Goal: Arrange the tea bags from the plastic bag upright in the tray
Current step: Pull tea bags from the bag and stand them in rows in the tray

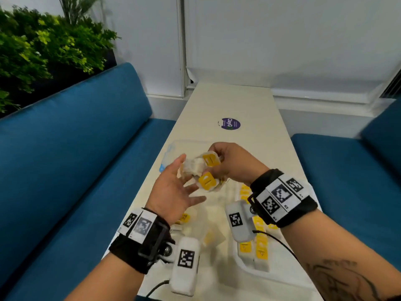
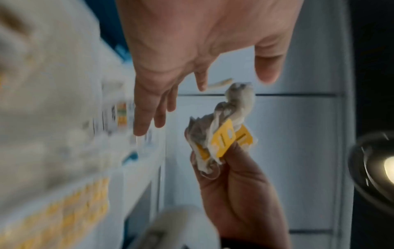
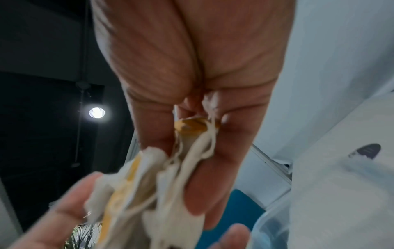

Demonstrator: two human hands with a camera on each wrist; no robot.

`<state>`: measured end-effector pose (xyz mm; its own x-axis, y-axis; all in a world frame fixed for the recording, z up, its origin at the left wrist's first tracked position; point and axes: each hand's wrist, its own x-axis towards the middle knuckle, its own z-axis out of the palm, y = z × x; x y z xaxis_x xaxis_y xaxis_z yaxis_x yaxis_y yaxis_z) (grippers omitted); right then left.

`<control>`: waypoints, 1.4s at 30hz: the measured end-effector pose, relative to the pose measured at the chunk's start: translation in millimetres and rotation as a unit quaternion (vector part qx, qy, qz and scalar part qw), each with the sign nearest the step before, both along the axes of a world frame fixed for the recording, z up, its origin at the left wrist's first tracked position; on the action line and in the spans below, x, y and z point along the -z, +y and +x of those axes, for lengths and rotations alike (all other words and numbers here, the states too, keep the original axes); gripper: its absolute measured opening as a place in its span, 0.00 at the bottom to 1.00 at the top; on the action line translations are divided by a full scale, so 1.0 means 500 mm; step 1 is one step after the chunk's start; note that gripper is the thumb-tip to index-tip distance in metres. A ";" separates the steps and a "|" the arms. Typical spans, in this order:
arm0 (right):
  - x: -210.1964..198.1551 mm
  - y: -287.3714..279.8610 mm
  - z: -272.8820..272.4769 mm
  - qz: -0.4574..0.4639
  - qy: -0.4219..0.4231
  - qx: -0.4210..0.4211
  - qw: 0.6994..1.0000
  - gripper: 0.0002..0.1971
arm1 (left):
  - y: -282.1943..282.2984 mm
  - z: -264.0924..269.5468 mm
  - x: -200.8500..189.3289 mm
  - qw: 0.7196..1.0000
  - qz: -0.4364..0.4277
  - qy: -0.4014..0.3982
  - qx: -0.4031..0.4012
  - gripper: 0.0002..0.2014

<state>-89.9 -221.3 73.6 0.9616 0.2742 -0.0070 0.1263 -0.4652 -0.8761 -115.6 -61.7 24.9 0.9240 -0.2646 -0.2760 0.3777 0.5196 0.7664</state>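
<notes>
We take the tray (image 1: 243, 262) as our mark. Over it hangs our right hand (image 1: 234, 164) with its wrist unit, gripping a clump of tea bags (image 1: 207, 170), so the way down from above is partly blocked. Inside the tray, upright bags (image 1: 261, 246) fill its far and right part. To the tray's left, loose bags (image 1: 184, 218) lie scattered on the table (image 1: 238, 101), under our left hand (image 1: 173, 192), whose fingers are spread beside the clump. Beyond the tray lies the plastic bag (image 1: 171, 153); past it and the purple sticker (image 1: 231, 123) we see bare tabletop.
</notes>
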 end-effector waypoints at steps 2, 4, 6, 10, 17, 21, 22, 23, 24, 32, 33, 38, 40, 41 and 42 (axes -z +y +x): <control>-0.018 -0.030 -0.015 -0.036 -0.001 -0.006 0.999 0.17 | -0.044 0.002 0.004 0.997 -0.059 0.037 0.026 0.36; -0.018 -0.055 -0.032 -0.116 -0.027 0.007 0.993 0.16 | -0.090 0.002 0.014 0.994 -0.073 0.046 0.068 0.40; -0.002 -0.075 -0.049 -0.213 -0.072 0.025 0.974 0.08 | -0.138 -0.009 0.018 0.990 -0.069 0.052 0.110 0.38; 0.051 -0.104 -0.087 -0.295 -0.092 0.059 0.949 0.06 | -0.225 -0.035 0.030 0.983 -0.110 0.110 0.101 0.20; 0.074 -0.204 -0.145 -0.109 0.034 0.118 0.986 0.27 | -0.291 -0.040 0.077 0.974 -0.132 0.141 0.118 0.15; 0.080 -0.241 -0.167 -0.009 0.022 0.197 0.980 0.21 | -0.311 -0.045 0.084 0.968 -0.148 0.136 0.152 0.16; 0.085 -0.244 -0.170 -0.007 0.004 0.220 0.976 0.16 | -0.315 -0.047 0.085 0.968 -0.144 0.138 0.155 0.15; 0.090 -0.248 -0.174 -0.009 -0.010 0.236 0.972 0.11 | -0.317 -0.049 0.087 0.968 -0.140 0.141 0.155 0.13; 0.095 -0.251 -0.176 -0.006 -0.019 0.245 0.969 0.10 | -0.318 -0.051 0.089 0.968 -0.134 0.146 0.153 0.12; 0.111 -0.270 -0.163 0.044 -0.007 0.283 0.958 0.10 | -0.291 -0.049 0.112 0.969 -0.112 0.188 0.111 0.06; 0.110 -0.273 -0.160 0.035 -0.005 0.287 0.957 0.09 | -0.286 -0.046 0.117 0.970 -0.103 0.189 0.109 0.07; 0.097 -0.296 -0.159 0.074 0.066 0.231 0.968 0.06 | -0.250 -0.033 0.142 0.972 -0.081 0.206 0.081 0.10; 0.105 -0.298 -0.157 -0.067 0.102 0.197 0.973 0.04 | -0.236 -0.029 0.146 0.973 -0.074 0.207 0.076 0.07; 0.115 -0.298 -0.154 -0.138 0.106 0.188 0.967 0.03 | -0.231 -0.028 0.146 0.973 -0.070 0.206 0.073 0.07; 0.126 -0.296 -0.150 -0.176 0.107 0.187 0.961 0.03 | -0.227 -0.026 0.147 0.974 -0.067 0.203 0.070 0.07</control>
